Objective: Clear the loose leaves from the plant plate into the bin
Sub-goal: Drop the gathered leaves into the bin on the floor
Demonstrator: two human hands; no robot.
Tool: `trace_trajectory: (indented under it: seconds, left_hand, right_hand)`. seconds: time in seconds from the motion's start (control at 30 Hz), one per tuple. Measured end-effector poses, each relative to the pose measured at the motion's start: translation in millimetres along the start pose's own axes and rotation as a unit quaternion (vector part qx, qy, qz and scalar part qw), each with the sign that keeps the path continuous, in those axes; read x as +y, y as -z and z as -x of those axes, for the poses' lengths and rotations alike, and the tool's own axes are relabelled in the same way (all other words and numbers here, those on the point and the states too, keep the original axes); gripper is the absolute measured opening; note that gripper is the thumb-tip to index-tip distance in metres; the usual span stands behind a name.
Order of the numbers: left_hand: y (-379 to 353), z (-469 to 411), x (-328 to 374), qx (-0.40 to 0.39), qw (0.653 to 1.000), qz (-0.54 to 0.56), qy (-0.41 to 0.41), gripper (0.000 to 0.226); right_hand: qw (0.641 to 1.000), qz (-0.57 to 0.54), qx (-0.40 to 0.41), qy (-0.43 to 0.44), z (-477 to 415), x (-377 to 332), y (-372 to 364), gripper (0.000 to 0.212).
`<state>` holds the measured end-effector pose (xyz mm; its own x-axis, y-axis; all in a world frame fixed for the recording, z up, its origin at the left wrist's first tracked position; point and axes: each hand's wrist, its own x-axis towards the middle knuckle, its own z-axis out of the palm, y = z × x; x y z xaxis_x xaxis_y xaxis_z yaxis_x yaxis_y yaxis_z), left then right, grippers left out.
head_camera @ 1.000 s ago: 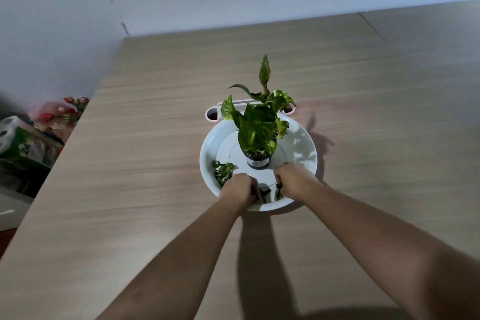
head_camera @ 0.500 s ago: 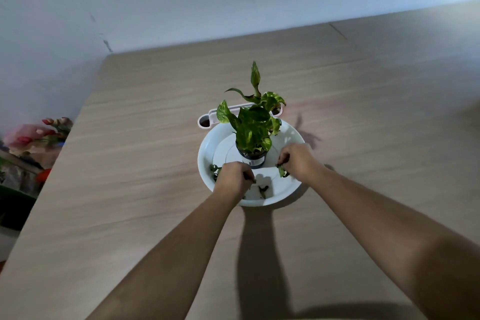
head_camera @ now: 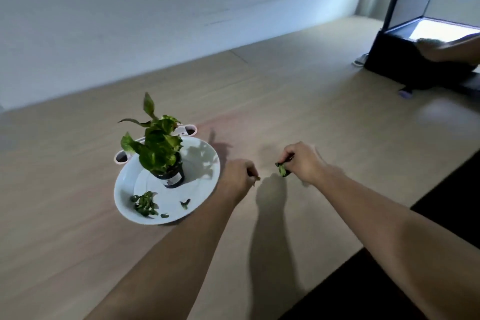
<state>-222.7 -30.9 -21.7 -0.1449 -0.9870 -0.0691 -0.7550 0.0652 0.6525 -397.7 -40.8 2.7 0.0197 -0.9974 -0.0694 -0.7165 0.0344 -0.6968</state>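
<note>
We're pinching a green leaf scrap [head_camera: 281,170] in our right hand [head_camera: 302,162], and our left hand [head_camera: 239,181] is curling closed on something small, hard to make out. Both are hovering off the white plate [head_camera: 207,163], where a leaf clump [head_camera: 144,203] is lying beside the potted plant [head_camera: 158,148]. No bin showing; those light bits could be slipping loose onto the wooden table [head_camera: 285,91] below the pale wall [head_camera: 130,21].

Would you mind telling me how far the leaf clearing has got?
Partly done. The right hand pinches a green leaf piece off the plate; the left hand is closed, its contents unclear. A leaf clump and smaller scraps remain on the white plate. No bin is clearly visible.
</note>
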Motion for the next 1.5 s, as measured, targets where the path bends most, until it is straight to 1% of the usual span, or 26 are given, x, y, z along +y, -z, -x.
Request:
trace_trajectory:
  seconds: [0.1,0.17,0.27,0.33,0.43,0.5,0.57,0.67,0.8,0.87,0.97,1.03,1.13,1.23,1.33,1.43,1.5]
  left_hand:
    - [-59.2,-0.7,64.6,-0.055,0.997,0.003,-0.047,0.009]
    - [-108.8,7.4,113.5,-0.107,0.991,0.009,-0.078,0.009]
    - [-180.7,27.1,174.6,-0.170,0.978,0.021,-0.120,0.008]
    - [-228.2,43.9,200.0,-0.216,0.967,0.027,-0.132,0.011]
    - [-288.1,65.9,208.4,-0.290,0.945,-0.018,-0.147,0.009]
    - [-322.5,77.6,198.9,-0.330,0.932,-0.039,-0.142,0.008]
    - [-349.5,85.0,183.1,-0.354,0.924,-0.057,-0.131,0.006]
    - [-388.3,85.4,159.7,-0.368,0.916,-0.101,-0.120,0.006]
    - [-412.4,74.2,147.1,-0.384,0.907,-0.126,-0.118,0.013]
    - [-416.6,69.0,147.3,-0.393,0.900,-0.148,-0.113,0.015]
    - [-410.8,63.7,153.3,-0.384,0.896,-0.182,-0.129,0.014]
    - [-400.3,59.6,161.6,-0.385,0.894,-0.186,-0.131,0.015]
    - [-376.8,51.1,178.4,-0.376,0.901,-0.171,-0.133,0.016]
    - [-344.0,47.2,198.6,-0.337,0.921,-0.129,-0.148,0.017]
    - [-298.6,47.7,213.8,-0.279,0.945,-0.098,-0.141,0.017]
    - [-246.7,46.8,211.0,-0.214,0.967,-0.078,-0.117,0.019]
    - [-204.5,47.9,193.5,-0.166,0.978,-0.086,-0.097,0.019]
  right_hand:
    - [0.997,-0.028,0.046,-0.055,35.3,59.8,56.7,0.014]
    - [0.992,-0.020,0.071,-0.099,68.6,108.1,94.8,0.014]
    - [0.987,0.011,0.067,-0.146,120.3,179.1,134.6,0.011]
    - [0.982,0.032,0.060,-0.178,153.7,223.8,146.8,0.010]
    - [0.969,0.026,0.039,-0.242,193.7,281.9,141.4,0.013]
    - [0.958,0.022,0.017,-0.286,216.9,316.5,125.7,0.017]
    - [0.947,0.020,-0.008,-0.320,234.8,344.4,104.7,0.016]
    - [0.933,0.000,-0.022,-0.360,251.1,382.7,71.3,0.017]
    - [0.931,-0.016,-0.050,-0.362,256.8,408.1,54.9,0.026]
    - [0.927,-0.023,-0.039,-0.371,257.9,414.1,57.5,0.029]
    - [0.925,-0.024,-0.012,-0.380,259.3,412.7,71.0,0.028]
    - [0.924,-0.023,-0.006,-0.382,255.1,404.4,84.5,0.029]
    - [0.935,-0.013,0.010,-0.354,237.7,382.7,107.8,0.026]
    - [0.953,0.002,0.039,-0.301,214.6,353.7,127.6,0.022]
    - [0.968,0.009,0.054,-0.247,186.1,316.6,136.7,0.017]
    - [0.982,0.024,0.053,-0.179,151.3,274.8,134.8,0.015]
    - [0.990,0.032,0.030,-0.134,125.9,239.6,124.7,0.015]
